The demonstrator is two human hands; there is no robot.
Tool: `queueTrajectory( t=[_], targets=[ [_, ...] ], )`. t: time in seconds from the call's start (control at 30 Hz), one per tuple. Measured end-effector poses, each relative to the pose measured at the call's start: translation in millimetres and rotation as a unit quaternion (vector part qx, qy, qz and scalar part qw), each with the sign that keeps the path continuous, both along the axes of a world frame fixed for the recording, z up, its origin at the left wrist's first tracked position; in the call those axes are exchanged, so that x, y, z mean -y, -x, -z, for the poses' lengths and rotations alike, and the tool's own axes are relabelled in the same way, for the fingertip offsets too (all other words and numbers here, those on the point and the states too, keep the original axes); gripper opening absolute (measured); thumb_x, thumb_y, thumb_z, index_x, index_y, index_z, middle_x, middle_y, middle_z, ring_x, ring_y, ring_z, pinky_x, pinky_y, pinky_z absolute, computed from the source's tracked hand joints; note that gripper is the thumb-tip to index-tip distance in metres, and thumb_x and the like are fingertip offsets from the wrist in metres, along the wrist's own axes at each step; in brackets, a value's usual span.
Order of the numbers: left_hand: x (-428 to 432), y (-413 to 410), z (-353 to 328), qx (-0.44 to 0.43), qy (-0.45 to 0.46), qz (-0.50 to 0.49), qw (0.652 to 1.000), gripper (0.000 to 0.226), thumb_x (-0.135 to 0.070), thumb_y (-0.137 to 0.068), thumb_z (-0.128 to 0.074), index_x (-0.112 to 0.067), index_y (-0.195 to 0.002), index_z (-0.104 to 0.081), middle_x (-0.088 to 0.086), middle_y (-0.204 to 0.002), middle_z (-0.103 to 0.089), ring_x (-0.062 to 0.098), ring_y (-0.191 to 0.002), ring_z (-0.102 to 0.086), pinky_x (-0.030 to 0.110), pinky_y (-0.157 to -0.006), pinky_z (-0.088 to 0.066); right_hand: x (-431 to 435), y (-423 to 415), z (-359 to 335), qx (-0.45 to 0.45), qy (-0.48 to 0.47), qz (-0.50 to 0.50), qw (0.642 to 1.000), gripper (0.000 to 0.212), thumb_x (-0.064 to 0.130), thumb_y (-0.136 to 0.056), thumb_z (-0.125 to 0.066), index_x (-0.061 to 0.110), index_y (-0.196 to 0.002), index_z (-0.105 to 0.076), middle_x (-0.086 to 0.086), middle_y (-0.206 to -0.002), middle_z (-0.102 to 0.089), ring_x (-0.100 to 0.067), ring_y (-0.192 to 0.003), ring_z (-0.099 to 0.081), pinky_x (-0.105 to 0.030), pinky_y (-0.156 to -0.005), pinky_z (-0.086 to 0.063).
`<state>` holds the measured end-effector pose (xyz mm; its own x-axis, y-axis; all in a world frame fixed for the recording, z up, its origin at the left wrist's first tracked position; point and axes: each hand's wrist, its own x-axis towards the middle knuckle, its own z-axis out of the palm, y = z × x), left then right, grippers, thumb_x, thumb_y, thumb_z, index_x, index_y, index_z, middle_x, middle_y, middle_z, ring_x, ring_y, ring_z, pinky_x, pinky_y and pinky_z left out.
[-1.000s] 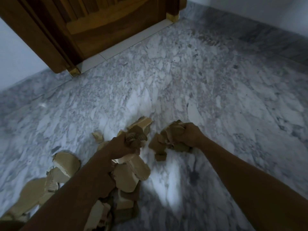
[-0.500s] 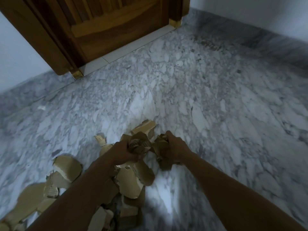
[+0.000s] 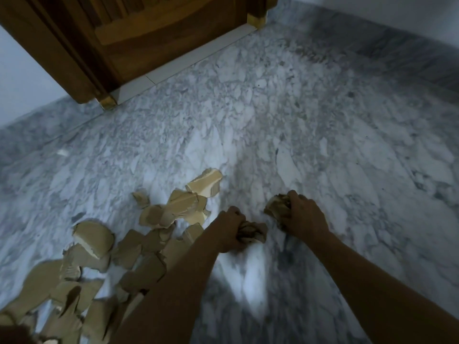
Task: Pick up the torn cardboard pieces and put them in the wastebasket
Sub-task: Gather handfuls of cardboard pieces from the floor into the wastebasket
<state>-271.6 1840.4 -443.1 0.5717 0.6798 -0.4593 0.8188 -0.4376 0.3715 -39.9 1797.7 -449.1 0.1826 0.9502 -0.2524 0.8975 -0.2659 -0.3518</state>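
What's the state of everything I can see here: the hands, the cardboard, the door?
Left hand: grips a crumpled cardboard wad.
Right hand: grips a second wad.
Loose cardboard pieces: torn, scattered on the marble floor, not yet picked up.
Wooden door: looks shut.
Wastebasket: not in view.

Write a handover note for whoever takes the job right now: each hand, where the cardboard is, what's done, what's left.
Left hand: grips a crumpled cardboard wad.
Right hand: grips a second wad.
Loose pieces: many lie on the marble floor, to the left of both hands, down to the lower left corner.
Wastebasket: not in view.
Done: two handfuls gathered.
Left: find the basket, drop both wads in, then collect the rest.
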Motion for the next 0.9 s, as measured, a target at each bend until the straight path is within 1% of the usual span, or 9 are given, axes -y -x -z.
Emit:
queueTrajectory(
  t=[0.17,0.3,0.37,0.43,0.53,0.63,0.7,0.8,0.9],
  targets=[
    [5.1,-0.4,1.9,0.040,0.025,-0.059,0.997,0.046,-0.027,-0.072,-0.077,-0.015,-0.101,-0.044,0.005,-0.084,-0.061,0.029,-0.080,-0.063,0.040,-0.066,-0.049,-1.8,-2.6,-4.8,-0.036,0.027,0.033,0.998,0.047,0.041,-0.078,-0.071,0.017,-0.110,-0.047,-0.006,-0.101,-0.063,-0.030,-0.092,-0.062,-0.034,-0.070,-0.046],
    [-19.0,17.1,-15.6,0.087,-0.001,-0.129,0.988,0.050,-0.046,-0.066,-0.068,-0.007,-0.097,-0.069,0.007,-0.086,-0.072,0.017,-0.080,-0.069,0.030,-0.066,-0.050,-7.8,-14.3,-24.7,-0.164,0.029,0.089,0.982,0.048,0.043,-0.075,-0.079,0.019,-0.109,-0.056,-0.002,-0.099,-0.063,-0.023,-0.091,-0.061,-0.030,-0.076,-0.043],
    [-40.8,24.8,-29.5,0.106,-0.009,-0.183,0.977,0.017,-0.022,-0.073,-0.074,-0.006,-0.079,-0.073,0.006,-0.073,-0.071,0.002,-0.063,-0.065,0.023,-0.058,-0.045,-9.0,-22.0,-38.2,-0.232,0.023,0.099,0.967,0.041,0.042,-0.077,-0.081,0.026,-0.106,-0.058,0.005,-0.098,-0.060,-0.015,-0.090,-0.057,-0.027,-0.081,-0.041],
    [-63.6,26.4,-45.9,0.136,0.051,-0.253,0.957,0.018,-0.014,-0.078,-0.080,-0.005,-0.093,-0.074,0.009,-0.087,-0.072,0.003,-0.075,-0.065,0.018,-0.062,-0.044,-7.2,-29.8,-48.5,-0.304,0.009,0.119,0.945,0.041,0.045,-0.073,-0.083,0.030,-0.104,-0.061,0.010,-0.098,-0.064,-0.011,-0.090,-0.061,-0.029,-0.083,-0.045],
    [-77.7,11.3,-64.7,0.172,0.099,-0.310,0.930,0.037,-0.034,-0.074,-0.082,-0.013,-0.102,-0.072,0.004,-0.092,-0.071,0.020,-0.089,-0.065,0.025,-0.071,-0.048,-0.3,-36.6,-63.6,-0.433,-0.011,0.183,0.883,0.043,0.040,-0.075,-0.085,0.022,-0.111,-0.070,-0.001,-0.104,-0.074,-0.019,-0.092,-0.072,-0.042,-0.085,-0.058],
    [-68.0,-41.3,-84.1,0.304,0.231,-0.280,0.881,0.019,-0.020,-0.087,-0.074,-0.007,-0.100,-0.073,0.010,-0.088,-0.073,0.030,-0.087,-0.069,0.033,-0.069,-0.059,9.2,-35.6,-89.2,-0.570,-0.057,0.250,0.781,0.037,0.027,-0.082,-0.079,0.022,-0.117,-0.071,-0.010,-0.110,-0.075,-0.029,-0.096,-0.074,-0.051,-0.083,-0.060],
    [-56.1,-84.8,-95.2,0.339,0.299,-0.211,0.867,0.024,-0.022,-0.092,-0.068,-0.009,-0.112,-0.070,0.014,-0.100,-0.073,0.031,-0.089,-0.070,0.040,-0.074,-0.059,17.1,-38.6,-110.0,-0.598,-0.105,0.280,0.743,0.041,0.027,-0.088,-0.072,0.021,-0.128,-0.065,-0.011,-0.117,-0.072,-0.029,-0.096,-0.073,-0.043,-0.073,-0.061],
    [-34.0,-152.6,-113.0,0.353,0.359,-0.137,0.853,0.034,-0.032,-0.095,-0.056,-0.019,-0.126,-0.064,0.009,-0.120,-0.069,0.029,-0.108,-0.066,0.049,-0.096,-0.053,44.0,-57.3,-138.1,-0.609,-0.168,0.333,0.700,0.039,0.037,-0.096,-0.062,0.031,-0.133,-0.058,-0.004,-0.122,-0.071,-0.027,-0.103,-0.071,-0.042,-0.076,-0.059],
    [-0.9,-214.5,-144.1,0.358,0.366,-0.105,0.853,0.060,-0.061,-0.086,-0.047,-0.024,-0.132,-0.061,0.003,-0.132,-0.062,0.024,-0.118,-0.060,0.049,-0.107,-0.045,91.2,-86.6,-173.2,-0.594,-0.232,0.442,0.632,0.043,0.035,-0.092,-0.061,0.014,-0.130,-0.061,-0.017,-0.121,-0.069,-0.035,-0.107,-0.068,-0.048,-0.086,-0.057]
  ],
)
